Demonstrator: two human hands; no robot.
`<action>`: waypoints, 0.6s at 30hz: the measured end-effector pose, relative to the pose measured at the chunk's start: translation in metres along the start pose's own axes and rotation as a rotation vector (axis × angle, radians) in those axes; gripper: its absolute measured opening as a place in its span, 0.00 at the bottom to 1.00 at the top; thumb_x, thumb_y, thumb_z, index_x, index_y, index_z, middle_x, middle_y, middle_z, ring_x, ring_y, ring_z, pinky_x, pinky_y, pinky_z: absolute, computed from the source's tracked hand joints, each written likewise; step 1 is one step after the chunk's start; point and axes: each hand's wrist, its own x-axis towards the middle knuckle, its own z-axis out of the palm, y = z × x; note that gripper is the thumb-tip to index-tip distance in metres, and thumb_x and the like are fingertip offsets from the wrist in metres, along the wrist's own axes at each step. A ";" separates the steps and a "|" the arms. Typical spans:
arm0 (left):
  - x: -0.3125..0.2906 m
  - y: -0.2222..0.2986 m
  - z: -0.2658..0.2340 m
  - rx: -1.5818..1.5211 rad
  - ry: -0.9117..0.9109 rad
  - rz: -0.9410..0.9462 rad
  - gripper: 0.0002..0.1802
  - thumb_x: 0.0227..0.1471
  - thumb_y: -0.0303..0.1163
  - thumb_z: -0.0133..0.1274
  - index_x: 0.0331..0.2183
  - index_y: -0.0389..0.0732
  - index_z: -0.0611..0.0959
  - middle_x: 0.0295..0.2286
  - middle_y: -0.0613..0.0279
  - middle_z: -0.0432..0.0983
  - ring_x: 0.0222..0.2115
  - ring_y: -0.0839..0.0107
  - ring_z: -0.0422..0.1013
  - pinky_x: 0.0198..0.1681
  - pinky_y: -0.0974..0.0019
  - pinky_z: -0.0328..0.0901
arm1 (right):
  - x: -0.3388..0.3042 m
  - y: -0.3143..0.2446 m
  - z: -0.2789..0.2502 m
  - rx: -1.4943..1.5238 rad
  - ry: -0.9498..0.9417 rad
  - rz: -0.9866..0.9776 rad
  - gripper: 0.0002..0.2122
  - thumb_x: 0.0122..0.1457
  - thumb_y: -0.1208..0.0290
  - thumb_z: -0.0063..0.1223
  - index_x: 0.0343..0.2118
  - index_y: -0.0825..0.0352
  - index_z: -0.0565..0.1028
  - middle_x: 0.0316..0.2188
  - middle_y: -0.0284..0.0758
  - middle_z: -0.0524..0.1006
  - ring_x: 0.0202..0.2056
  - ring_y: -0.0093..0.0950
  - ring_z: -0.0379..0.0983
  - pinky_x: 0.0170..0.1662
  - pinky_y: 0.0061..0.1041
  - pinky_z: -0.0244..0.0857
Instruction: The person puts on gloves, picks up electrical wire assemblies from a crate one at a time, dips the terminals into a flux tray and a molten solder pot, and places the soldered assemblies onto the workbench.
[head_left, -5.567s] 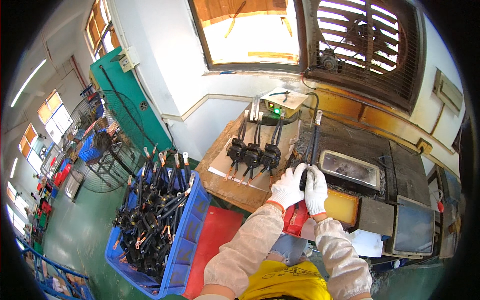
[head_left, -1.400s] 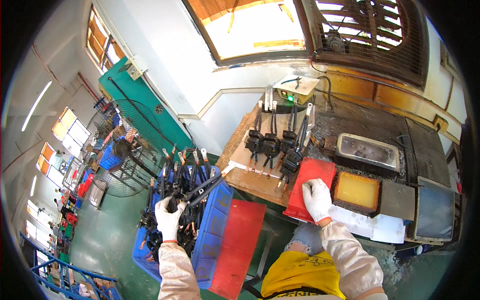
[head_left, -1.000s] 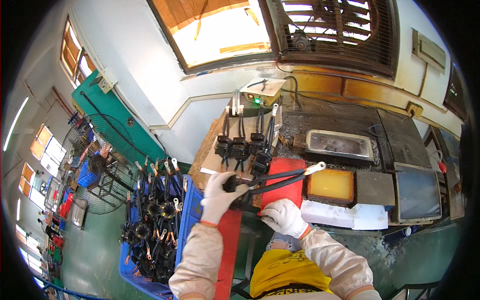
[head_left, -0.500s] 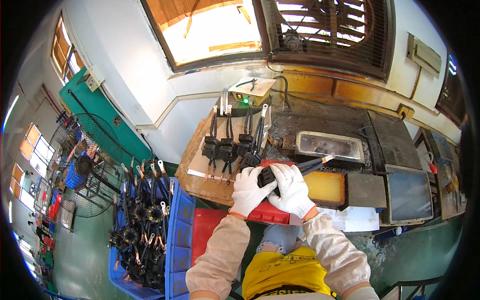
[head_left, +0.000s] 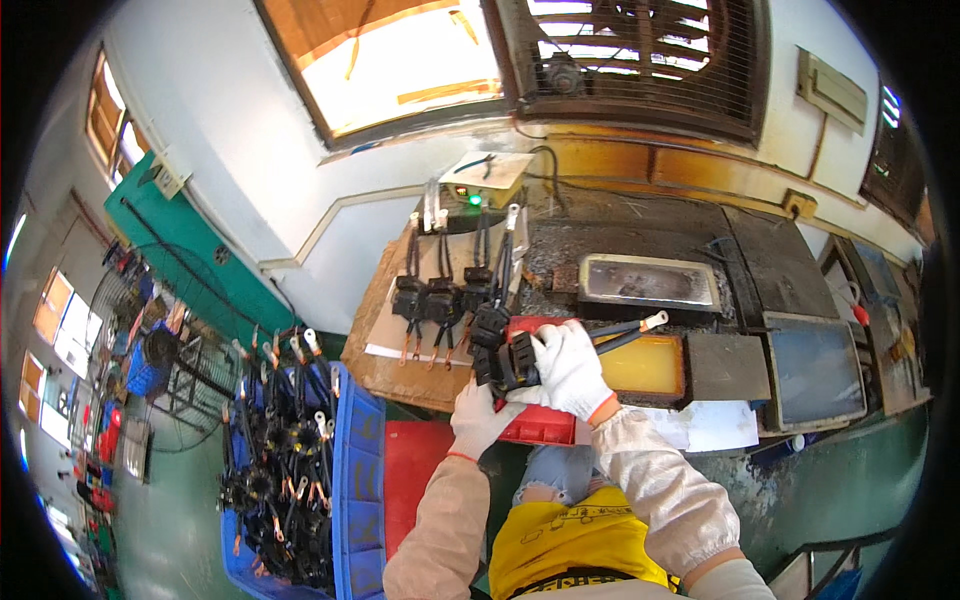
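Observation:
My right hand (head_left: 573, 372), in a white glove, grips the black housing (head_left: 520, 358) of a cable assembly above a red bin (head_left: 540, 425). From that housing a black cable runs right and ends in a bare metal lug (head_left: 655, 320). My left hand (head_left: 477, 415), gloved too, holds the assembly's lower left side; its thumb points right and some fingers are hidden behind the black part. Several similar cable assemblies (head_left: 440, 298) lie in a row on a board just beyond, lugs pointing away, one touching or overlapping the held one.
On the left stands a blue crate (head_left: 360, 480) full of cable assemblies. To the right are a tray of yellow liquid (head_left: 640, 366), a metal-rimmed pot (head_left: 650, 284) and a grey-topped tray (head_left: 815, 385). A lit control box (head_left: 490, 178) bears pliers. A fan (head_left: 165, 360) stands far left.
My hands have moved apart: the left has slid down and left, and the black housing now shows more fully. The cable's lug end has turned slightly. The view has shifted a little.

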 end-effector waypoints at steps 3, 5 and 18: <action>-0.003 -0.020 0.009 0.026 0.108 0.079 0.25 0.43 0.45 0.66 0.40 0.39 0.80 0.35 0.46 0.77 0.39 0.47 0.73 0.43 0.48 0.68 | -0.003 -0.006 0.008 0.026 0.069 -0.004 0.44 0.36 0.35 0.67 0.54 0.60 0.71 0.37 0.39 0.71 0.41 0.39 0.68 0.48 0.37 0.59; 0.000 -0.022 0.011 -0.052 0.136 0.140 0.25 0.43 0.45 0.66 0.39 0.39 0.80 0.34 0.48 0.77 0.39 0.47 0.73 0.42 0.48 0.67 | -0.003 -0.006 0.007 0.038 0.026 0.048 0.43 0.36 0.36 0.67 0.54 0.59 0.71 0.37 0.39 0.72 0.40 0.39 0.69 0.47 0.37 0.59; 0.008 -0.017 0.007 0.019 0.057 0.144 0.32 0.39 0.52 0.68 0.39 0.38 0.81 0.37 0.52 0.73 0.42 0.50 0.69 0.47 0.50 0.65 | -0.024 0.009 0.022 0.198 0.062 0.255 0.43 0.33 0.39 0.71 0.56 0.53 0.72 0.46 0.39 0.74 0.46 0.43 0.70 0.53 0.40 0.64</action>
